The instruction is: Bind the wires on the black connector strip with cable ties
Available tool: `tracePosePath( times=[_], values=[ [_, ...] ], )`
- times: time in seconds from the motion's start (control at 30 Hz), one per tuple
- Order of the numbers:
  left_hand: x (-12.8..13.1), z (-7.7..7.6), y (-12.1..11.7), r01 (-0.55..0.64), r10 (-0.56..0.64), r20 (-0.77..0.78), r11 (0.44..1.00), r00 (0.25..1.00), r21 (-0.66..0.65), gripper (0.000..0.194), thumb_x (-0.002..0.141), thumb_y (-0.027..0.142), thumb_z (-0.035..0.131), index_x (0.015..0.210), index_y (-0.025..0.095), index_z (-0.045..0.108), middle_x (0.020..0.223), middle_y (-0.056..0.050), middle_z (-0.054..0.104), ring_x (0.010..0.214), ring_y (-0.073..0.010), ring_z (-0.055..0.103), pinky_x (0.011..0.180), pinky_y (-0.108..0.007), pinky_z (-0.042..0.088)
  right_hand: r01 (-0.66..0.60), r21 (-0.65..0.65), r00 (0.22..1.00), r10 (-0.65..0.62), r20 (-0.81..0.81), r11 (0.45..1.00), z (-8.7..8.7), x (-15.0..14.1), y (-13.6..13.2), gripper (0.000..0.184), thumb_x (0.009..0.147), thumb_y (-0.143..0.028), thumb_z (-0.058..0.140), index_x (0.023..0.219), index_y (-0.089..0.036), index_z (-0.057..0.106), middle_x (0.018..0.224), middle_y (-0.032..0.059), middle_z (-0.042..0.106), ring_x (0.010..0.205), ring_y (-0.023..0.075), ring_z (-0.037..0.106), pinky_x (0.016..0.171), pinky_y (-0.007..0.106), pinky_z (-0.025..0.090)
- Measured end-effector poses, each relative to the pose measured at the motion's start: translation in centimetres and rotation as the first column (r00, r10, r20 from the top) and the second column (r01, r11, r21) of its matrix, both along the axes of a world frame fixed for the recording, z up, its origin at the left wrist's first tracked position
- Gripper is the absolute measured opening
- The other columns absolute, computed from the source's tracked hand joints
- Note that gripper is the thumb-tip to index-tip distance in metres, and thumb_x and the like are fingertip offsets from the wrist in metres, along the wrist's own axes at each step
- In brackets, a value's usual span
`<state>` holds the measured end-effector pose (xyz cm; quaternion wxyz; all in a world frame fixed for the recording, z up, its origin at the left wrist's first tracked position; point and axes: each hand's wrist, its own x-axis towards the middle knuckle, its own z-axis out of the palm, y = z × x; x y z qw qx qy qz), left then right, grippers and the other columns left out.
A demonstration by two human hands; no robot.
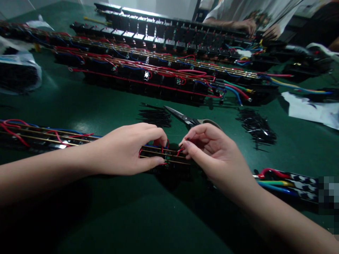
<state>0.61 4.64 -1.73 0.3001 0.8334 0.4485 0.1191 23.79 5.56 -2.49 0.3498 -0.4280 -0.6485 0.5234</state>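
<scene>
Straddling the wired strip (172, 169) just under it, left grip (124, 148) is half open; right grip (214, 148) looks nearly pinched, can't tell on what. Tugging could pop the red wire (180, 151) beside it.

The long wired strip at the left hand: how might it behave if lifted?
The strip might tip or twist if lifted by one end, being long and narrow. Its red wires are probably floppy and apt to snag, since they loop and curl loosely. The brass-coloured rods look stiffer, judging by their straight runs.
</scene>
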Motion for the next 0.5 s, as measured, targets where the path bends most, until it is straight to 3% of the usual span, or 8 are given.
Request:
tracePosePath(
  times=[0.5],
  values=[
    [0.04, -0.26, -0.06, -0.009, 0.010, -0.015, 0.999, 1.000, 0.036, 0.020, 0.095, 0.040, 0.064, 0.110, 0.026, 0.063, 0.108, 0.002, 0.069, 0.101, -0.0190, 0.064, 0.082, -0.032, 0.046, -0.089, 0.160, 0.985, 0.063, 0.159, 0.983, -0.47, 0.38, -0.30, 0.010, 0.091, -0.012, 0.065, 0.094, -0.021, 0.063, 0.084, -0.0031, 0.068, 0.077, 0.0104, 0.067, 0.069, 0.022, 0.052]
  ],
)
